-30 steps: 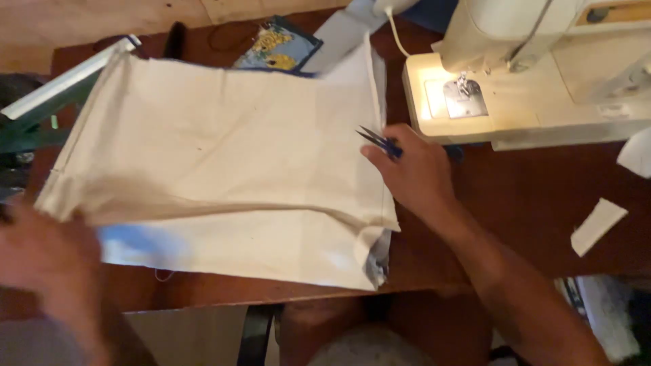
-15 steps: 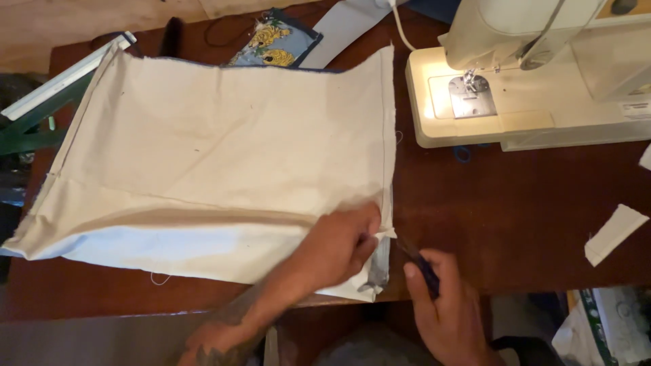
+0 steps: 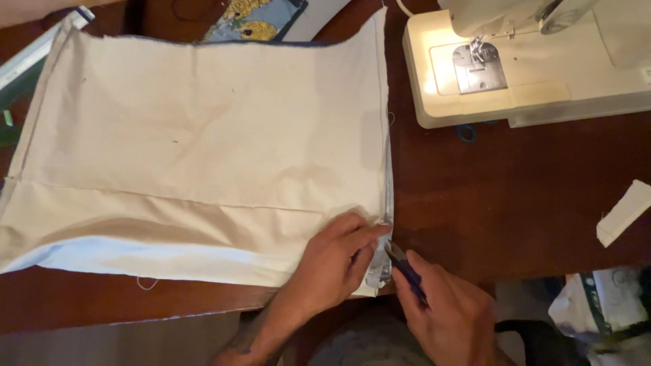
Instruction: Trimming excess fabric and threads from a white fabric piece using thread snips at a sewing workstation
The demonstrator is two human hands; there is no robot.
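Head view, looking down at a dark brown wooden tabletop (image 3: 515, 196). A large piece of cream canvas fabric (image 3: 203, 149) lies flat across the left and middle of it, with a stitched fold line running across its lower part and a paler band along the near edge. Its right edge runs down to the near right corner, where a strip of grey-blue lining shows.

The left hand (image 3: 336, 261) rests palm down on that near right corner of the fabric, fingers stretched to the right and pressing the cloth at its edge. Its grip is flat and open; it clasps nothing.

The right hand (image 3: 451, 315) sits just beside it, off the fabric at the tabletop's near edge. Its grip is closed around small dark blue thread snips (image 3: 405, 266), whose tips point up and left at the fabric edge, just beside the left fingertips.

At the upper right stands a cream sewing machine (image 3: 536, 81), its lamp lit over the needle plate. A patterned blue and yellow cloth (image 3: 254, 17) peeks out beyond the canvas at the top. A small cream fabric scrap (image 3: 624, 213) lies at the far right.
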